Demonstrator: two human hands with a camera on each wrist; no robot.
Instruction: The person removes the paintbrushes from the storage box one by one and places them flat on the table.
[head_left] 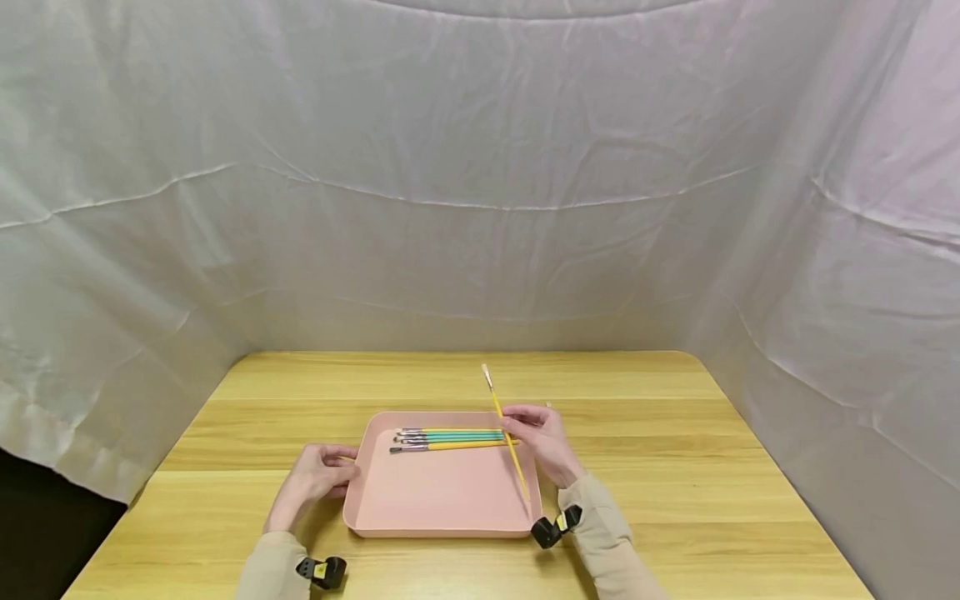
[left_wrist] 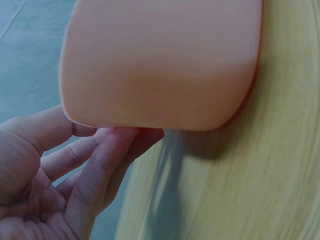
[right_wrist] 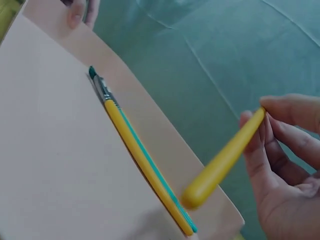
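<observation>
My right hand (head_left: 543, 437) pinches a yellow-handled paintbrush (head_left: 508, 433) above the right side of a pink tray (head_left: 442, 500). Its pale bristles point up and away, while the handle's rounded end slants down over the tray, close up in the right wrist view. Along the tray's far side lie several paintbrushes (head_left: 450, 446) with yellow or teal handles, side by side, bristles toward the left. My left hand (head_left: 311, 479) grips the tray's left rim, fingers at its outer side in the left wrist view. The right hand hides part of the tray's far right corner.
A wooden table (head_left: 697, 492) carries the tray near its front edge. Grey cloth (head_left: 480, 250) hangs around the back and sides. A small yellow piece (head_left: 345, 457) shows by the left fingers, and a pale tip (head_left: 549, 405) pokes out beyond the right hand.
</observation>
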